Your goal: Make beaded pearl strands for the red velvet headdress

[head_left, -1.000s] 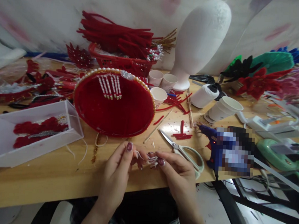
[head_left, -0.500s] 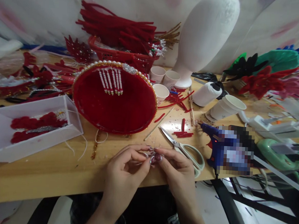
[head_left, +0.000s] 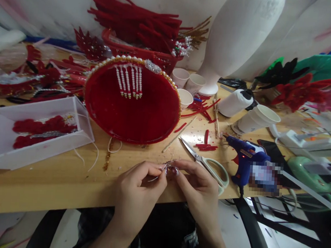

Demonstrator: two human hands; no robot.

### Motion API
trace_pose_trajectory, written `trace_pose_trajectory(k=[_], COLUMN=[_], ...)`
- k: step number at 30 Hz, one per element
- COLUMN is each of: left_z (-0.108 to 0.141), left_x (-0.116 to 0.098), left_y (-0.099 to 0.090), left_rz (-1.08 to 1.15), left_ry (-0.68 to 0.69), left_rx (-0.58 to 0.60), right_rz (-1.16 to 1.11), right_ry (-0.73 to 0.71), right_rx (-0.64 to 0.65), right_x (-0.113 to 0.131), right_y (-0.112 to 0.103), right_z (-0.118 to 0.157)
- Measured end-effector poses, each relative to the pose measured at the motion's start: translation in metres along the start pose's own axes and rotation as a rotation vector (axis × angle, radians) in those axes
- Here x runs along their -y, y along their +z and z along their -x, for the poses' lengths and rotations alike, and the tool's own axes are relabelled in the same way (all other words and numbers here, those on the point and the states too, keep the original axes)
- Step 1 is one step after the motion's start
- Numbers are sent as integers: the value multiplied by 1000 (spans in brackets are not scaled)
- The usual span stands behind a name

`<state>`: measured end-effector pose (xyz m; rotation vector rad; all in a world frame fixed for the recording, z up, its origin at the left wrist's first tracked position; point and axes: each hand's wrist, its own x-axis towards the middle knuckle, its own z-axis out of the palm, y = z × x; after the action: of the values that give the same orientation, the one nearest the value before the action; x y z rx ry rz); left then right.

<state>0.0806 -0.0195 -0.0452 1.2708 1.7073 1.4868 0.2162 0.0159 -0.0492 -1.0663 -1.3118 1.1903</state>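
I have both hands drawn together over the near edge of the wooden table (head_left: 67, 193), fingertips almost meeting. Between them sits a small piece (head_left: 167, 164) with a white cord (head_left: 153, 180) running from it; my own fingers cover most of it, so its full shape is hidden. My left hand (head_left: 141, 187) pinches the cord between thumb and fingers, a stretch of it showing in the hollow beneath them. My right hand (head_left: 199, 183) has thumb and forefinger nipped on the small piece from the other side.

Just beyond my right knuckles lie the scissors (head_left: 192, 150), blades pointing away from me to the left, and that hand covers part of the nearer handle. They are the closest obstacle. Farther right, the blue glue gun (head_left: 243, 157) stands near the table's edge, a small red light lit on it.

Ahead and to the left, a large red round piece (head_left: 132, 118) leans with its hollow towards me, pearls along its upper rim, strings of white beads hanging inside; it blocks much of the way forward. A gold chain (head_left: 106, 159) lies at its foot. Left of that sits a white box (head_left: 50, 149) holding red fuzzy pieces (head_left: 43, 127). Beyond the scissors are red snippets (head_left: 205, 145) and a thin stick (head_left: 178, 135), then paper cups (head_left: 185, 99), a thread spool (head_left: 231, 102) and the white mannequin head (head_left: 242, 35). A red basket (head_left: 141, 56) stands behind the round piece.
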Motion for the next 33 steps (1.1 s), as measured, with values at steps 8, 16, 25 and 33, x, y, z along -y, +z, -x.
trace_pose_trajectory(k=[8, 16, 25, 33], left_z=[-3, -5, -4, -4], left_x=[-5, -5, -8, -4], left_y=[-3, -3, -5, -5], left_rz=[122, 158, 151, 98], left_ry=[-101, -127, -119, -79], left_rx=[17, 26, 78, 77], right_rz=[215, 388, 183, 194], right_ry=[-88, -137, -21, -30], right_rx=[137, 186, 283, 260], right_x=[3, 6, 5, 1], right_y=[-11, -10, -12, -10], right_z=[2, -3, -4, -4])
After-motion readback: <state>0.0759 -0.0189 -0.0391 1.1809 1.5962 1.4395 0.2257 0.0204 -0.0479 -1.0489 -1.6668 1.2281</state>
